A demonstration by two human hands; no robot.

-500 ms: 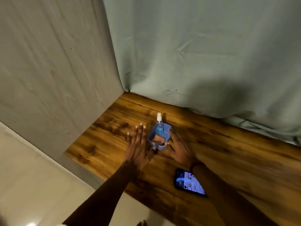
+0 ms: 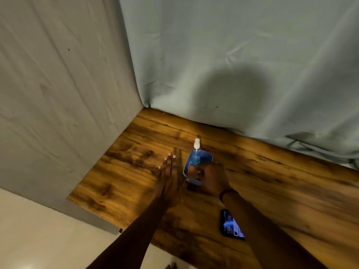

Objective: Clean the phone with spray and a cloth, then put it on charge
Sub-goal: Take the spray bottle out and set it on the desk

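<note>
We see a wooden tabletop (image 2: 272,181) set into a corner between a pale wall (image 2: 58,94) and a grey-green curtain (image 2: 233,65). A blue tray (image 2: 206,158) stands near the far edge, its long axis running away from us. In it a spray bottle (image 2: 196,150) stands roughly upright, its white nozzle pointing up and away from us. Our right hand (image 2: 210,177) curls over the tray's near end, its grip closed around the rim and fingers reaching inside; what they touch we cannot tell. Our left hand (image 2: 168,177) hovers just left of the tray, fingers straight and together, grip flat and holding nothing. The phone (image 2: 231,225) lies flat on the tabletop near us, screen up and lit, partly under the right forearm, long axis running diagonally from far-left to near-right.
</note>
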